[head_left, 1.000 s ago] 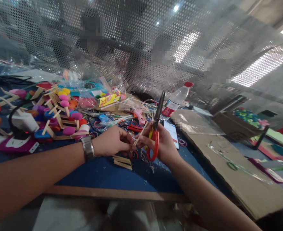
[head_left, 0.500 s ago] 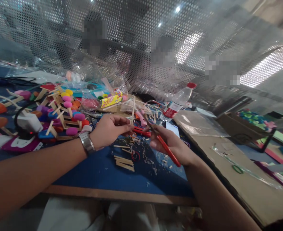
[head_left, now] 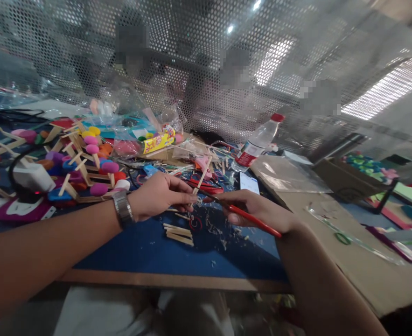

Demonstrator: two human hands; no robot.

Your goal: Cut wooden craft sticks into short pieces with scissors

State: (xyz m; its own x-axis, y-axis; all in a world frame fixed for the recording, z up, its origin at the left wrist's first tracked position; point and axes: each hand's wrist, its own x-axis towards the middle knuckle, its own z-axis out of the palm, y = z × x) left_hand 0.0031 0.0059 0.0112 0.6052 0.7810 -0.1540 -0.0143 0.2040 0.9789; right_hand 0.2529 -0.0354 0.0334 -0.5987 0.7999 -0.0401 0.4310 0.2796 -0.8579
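Clock centred on the wooden stick (head_left: 203, 173), twelve at the far side. Left hand (head_left: 157, 196): fingers pinching the stick's lower end; stick leans toward one o'clock. Right hand (head_left: 261, 208): fingers closed around red-handled scissors (head_left: 254, 220), handles pointing to four, blades at the stick near the pinch; whether they straddle it, cannot tell. Short sticks (head_left: 179, 239) on blue surface (head_left: 139, 259) at seven. Phone (head_left: 248, 183) at three, bottle (head_left: 257, 143) at two.
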